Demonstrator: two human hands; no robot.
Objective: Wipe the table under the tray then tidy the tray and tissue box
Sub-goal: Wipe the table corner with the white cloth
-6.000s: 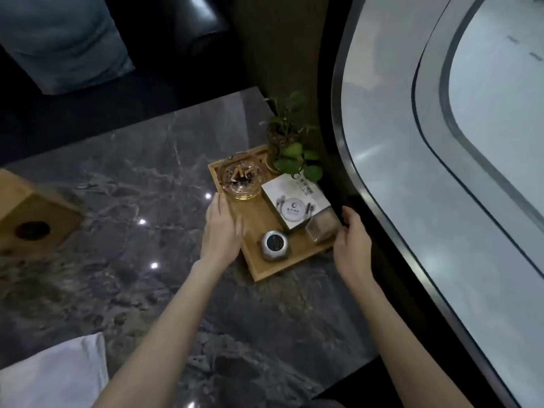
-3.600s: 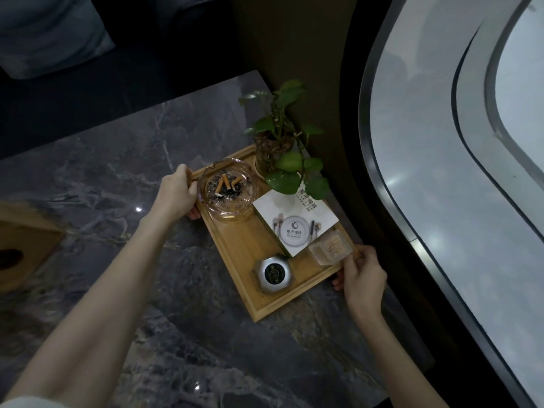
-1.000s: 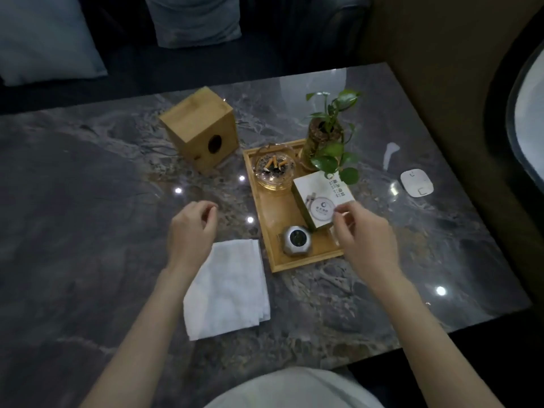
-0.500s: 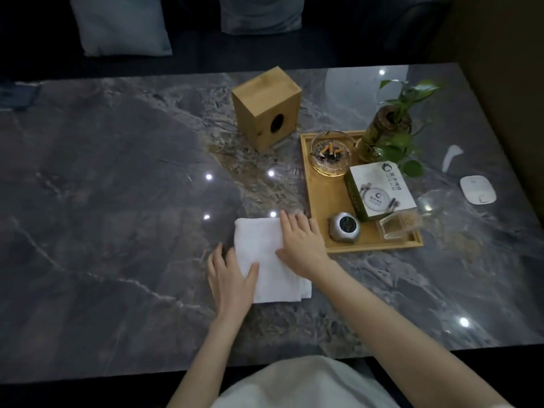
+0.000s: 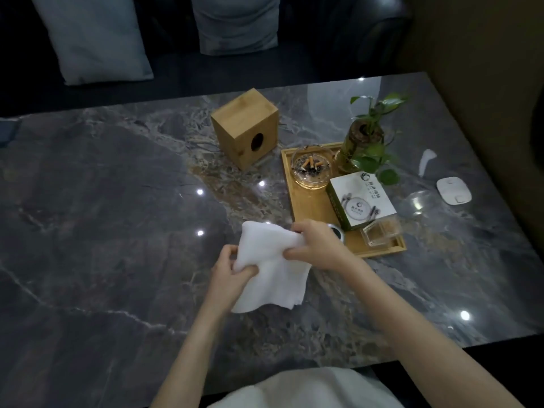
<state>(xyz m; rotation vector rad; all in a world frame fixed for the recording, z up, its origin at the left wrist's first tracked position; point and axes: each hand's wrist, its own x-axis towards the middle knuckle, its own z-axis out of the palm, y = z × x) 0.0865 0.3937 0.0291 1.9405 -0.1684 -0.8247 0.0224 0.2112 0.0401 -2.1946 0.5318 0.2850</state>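
In the head view, just below the middle of the frame, both hands hold a white cloth (image 5: 269, 269) lifted off the dark marble table (image 5: 117, 231): the left hand (image 5: 232, 272) has its fingers curled shut on the cloth's lower left part, and the right hand (image 5: 316, 245) pinches its upper edge between thumb and fingers, probably to bunch it into a pad for wiping. The wooden tray (image 5: 306, 201) sits right of centre, its near left corner hidden behind the right hand, and carries a glass ashtray (image 5: 312, 169) with butts, a potted plant (image 5: 365, 139), a clear box (image 5: 382, 232) and a white-and-green carton (image 5: 362, 198) with a round logo and print too small to read. The wooden tissue box (image 5: 244, 128) stands above centre, near the tray's far left corner but apart from it. A small white device (image 5: 453, 189) lies at the right edge.
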